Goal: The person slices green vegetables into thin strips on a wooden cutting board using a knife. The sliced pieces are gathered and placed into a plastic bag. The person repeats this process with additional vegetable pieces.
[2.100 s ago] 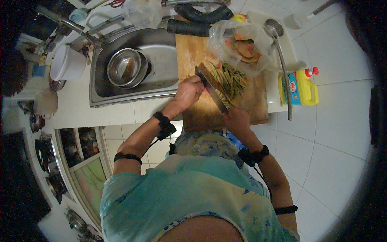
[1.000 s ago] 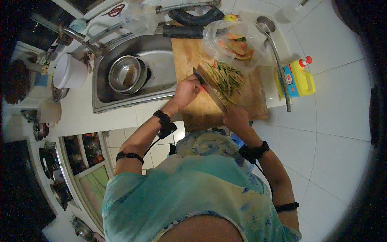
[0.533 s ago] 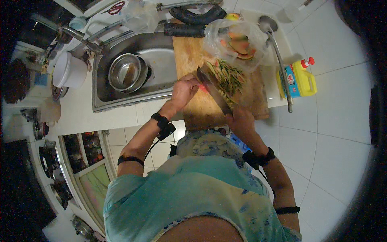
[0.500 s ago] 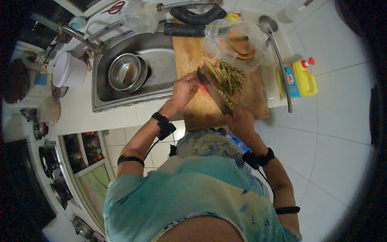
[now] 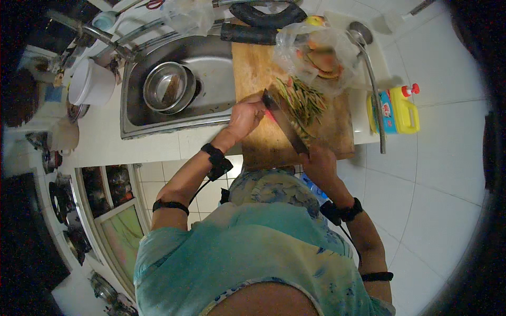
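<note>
My right hand [image 5: 320, 163] is closed round the handle of a broad dark-bladed kitchen knife [image 5: 285, 122]. The blade slants away to the left across a wooden cutting board [image 5: 259, 143]. Close to its far end, my left hand [image 5: 246, 118] has its fingers curled against a small pinkish-red piece of food [image 5: 270, 115], mostly hidden by fingers and blade. Right of the blade lies a pile of thin green and pale strips [image 5: 304, 100]. A clear plastic bag [image 5: 287, 45] holding curved peel-like pieces [image 5: 322, 59] rests at the board's far right.
Left of the board, a steel sink [image 5: 211, 68] contains stacked metal bowls [image 5: 167, 87]. A long-handled ladle [image 5: 375, 95] and a yellow jug with a red pump [image 5: 406, 113] stand right of the board. Beyond it lies a black handle-like object [image 5: 247, 34]. A white bucket [image 5: 92, 84] stands far left.
The whole view has shifted slightly. Against the board, the knife and right hand sit a little nearer to me; the left hand keeps its place by the blade.
</note>
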{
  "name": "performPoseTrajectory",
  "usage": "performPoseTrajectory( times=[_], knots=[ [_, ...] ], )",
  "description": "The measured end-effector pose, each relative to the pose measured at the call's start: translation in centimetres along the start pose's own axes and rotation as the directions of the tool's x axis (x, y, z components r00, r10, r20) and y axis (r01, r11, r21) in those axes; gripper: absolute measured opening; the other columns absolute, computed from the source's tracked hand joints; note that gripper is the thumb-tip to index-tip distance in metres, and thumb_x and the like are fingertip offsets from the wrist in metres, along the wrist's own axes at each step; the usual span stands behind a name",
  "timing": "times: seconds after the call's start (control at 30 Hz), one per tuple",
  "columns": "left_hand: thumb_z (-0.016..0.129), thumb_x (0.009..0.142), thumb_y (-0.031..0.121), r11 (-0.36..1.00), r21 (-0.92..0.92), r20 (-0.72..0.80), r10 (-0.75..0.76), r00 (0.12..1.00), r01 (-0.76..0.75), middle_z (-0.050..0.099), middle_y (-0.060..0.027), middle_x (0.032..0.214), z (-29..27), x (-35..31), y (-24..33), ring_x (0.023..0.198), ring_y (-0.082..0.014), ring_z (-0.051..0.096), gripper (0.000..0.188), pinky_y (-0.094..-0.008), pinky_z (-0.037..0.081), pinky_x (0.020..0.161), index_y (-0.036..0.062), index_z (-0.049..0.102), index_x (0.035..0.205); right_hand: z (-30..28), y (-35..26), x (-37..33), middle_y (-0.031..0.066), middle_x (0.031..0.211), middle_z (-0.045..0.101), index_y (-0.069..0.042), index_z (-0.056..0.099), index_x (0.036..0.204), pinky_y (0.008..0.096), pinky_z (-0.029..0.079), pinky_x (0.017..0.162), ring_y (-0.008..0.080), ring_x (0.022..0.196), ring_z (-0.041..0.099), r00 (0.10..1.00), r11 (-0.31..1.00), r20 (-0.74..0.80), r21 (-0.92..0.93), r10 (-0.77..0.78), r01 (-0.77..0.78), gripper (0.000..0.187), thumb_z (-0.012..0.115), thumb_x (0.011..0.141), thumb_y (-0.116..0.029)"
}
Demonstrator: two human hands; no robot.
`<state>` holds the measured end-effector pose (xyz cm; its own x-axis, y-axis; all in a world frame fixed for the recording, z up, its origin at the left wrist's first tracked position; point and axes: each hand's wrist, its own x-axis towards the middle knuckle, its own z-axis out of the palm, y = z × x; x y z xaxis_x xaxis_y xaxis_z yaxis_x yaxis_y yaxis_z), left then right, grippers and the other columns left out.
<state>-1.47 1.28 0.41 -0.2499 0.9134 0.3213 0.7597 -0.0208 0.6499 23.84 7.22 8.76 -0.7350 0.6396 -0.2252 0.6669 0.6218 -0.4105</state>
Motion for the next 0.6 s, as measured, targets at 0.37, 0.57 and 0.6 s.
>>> performPoseTrajectory(
  times=[0.37, 0.57, 0.6],
  knots=[
    [0.064, 0.065, 0.001, 0.996, 0.087, 0.025, 0.017, 1.000, -0.019, 0.062, -0.0115, 0.083, 0.4, 0.1, -0.7, 0.072, -0.0315, 0.061, 0.014, -0.0357, 0.051, 0.063, 0.0061, 0.066, 0.078, 2.5, 0.2, 3.7, 0.0183, 0.074, 0.063, -0.007, 0.061, 0.101, 0.0503, 0.050, 0.062, 0.0367, 0.068, 0.063, 1.000, 0.999, -0.003, 0.038, 0.023, -0.023, 0.029, 0.061, 0.077, -0.023],
    [0.061, 0.066, 0.003, 0.999, 0.021, 0.020, -0.029, 0.999, 0.028, 0.054, -0.0099, 0.075, -0.3, 0.2, 0.5, 0.072, -0.0321, 0.058, 0.007, -0.0404, 0.047, 0.060, 0.0061, 0.055, 0.068, 0.6, 0.2, 2.4, 0.0237, 0.078, 0.060, 0.000, 0.061, 0.075, 0.0521, 0.045, 0.063, 0.0423, 0.073, 0.059, 0.997, 0.999, -0.056, 0.000, -0.043, 0.043, 0.028, 0.060, 0.078, -0.027],
    [0.061, 0.067, 0.003, 0.995, 0.065, 0.063, -0.077, 0.995, 0.073, 0.054, -0.0099, 0.075, -0.4, 0.2, 0.5, 0.072, -0.0320, 0.058, 0.007, -0.0404, 0.047, 0.060, 0.0063, 0.055, 0.068, 0.7, 0.2, 2.1, 0.0237, 0.078, 0.060, 0.000, 0.061, 0.075, 0.0521, 0.045, 0.063, 0.0423, 0.073, 0.059, 0.997, 0.999, -0.056, 0.000, -0.045, 0.045, 0.028, 0.060, 0.078, -0.027]
  ],
)
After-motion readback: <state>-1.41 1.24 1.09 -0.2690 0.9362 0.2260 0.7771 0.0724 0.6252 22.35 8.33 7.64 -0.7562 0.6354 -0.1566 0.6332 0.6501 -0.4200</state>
